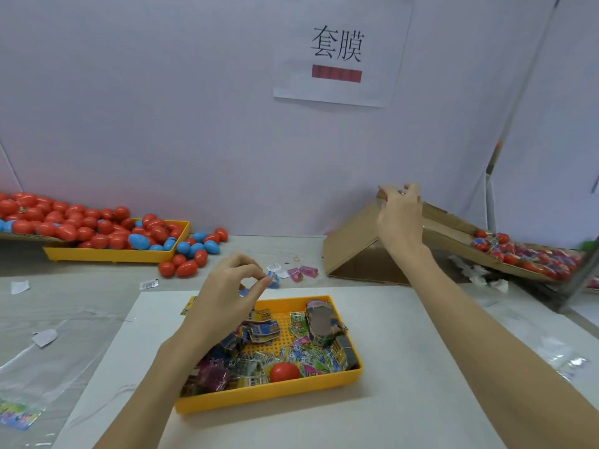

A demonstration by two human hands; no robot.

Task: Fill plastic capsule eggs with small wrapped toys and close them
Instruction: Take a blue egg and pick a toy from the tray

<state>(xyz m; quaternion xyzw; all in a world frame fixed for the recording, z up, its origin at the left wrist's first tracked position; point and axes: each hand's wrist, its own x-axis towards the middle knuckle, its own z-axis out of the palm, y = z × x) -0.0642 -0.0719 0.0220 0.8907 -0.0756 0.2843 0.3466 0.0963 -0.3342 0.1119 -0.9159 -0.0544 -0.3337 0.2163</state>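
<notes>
- The right hand [400,218] reaches out at 2 o'clock over the top edge of the cardboard chute [353,241]; its fingers are curled near something small and reddish, but whether they grip it cannot be told
- If that is a closed egg being dropped, a careless release could send it off the chute's side and onto the table [421,367] instead of down to the pile of done eggs [531,257] at 3 o'clock
- An egg not pressed fully closed could pop open when it rolls down, spilling its toy
- The left hand [227,296] hovers above the far left corner of the near tray [269,392], thumb and fingers pinched narrow; a bit of blue shows just beside the fingertips, yet whether it is held is unclear
- Anything small in that pinch could slip and fall among the wrapped toys [311,354] heaped in the tray, where it would be hard to find
- A red half [284,372] lies in the tray at 6 o'clock among the toys; a hasty grab there could pull out two toys at once, too many for one egg
- Empty eggs [97,228] overflow the far tray [113,254] at 10 o'clock, and loose ones [191,257] lie on the table beside it; a brushing arm could roll these off
- Stray packets [303,273] at 12 o'clock could be overlooked
</notes>
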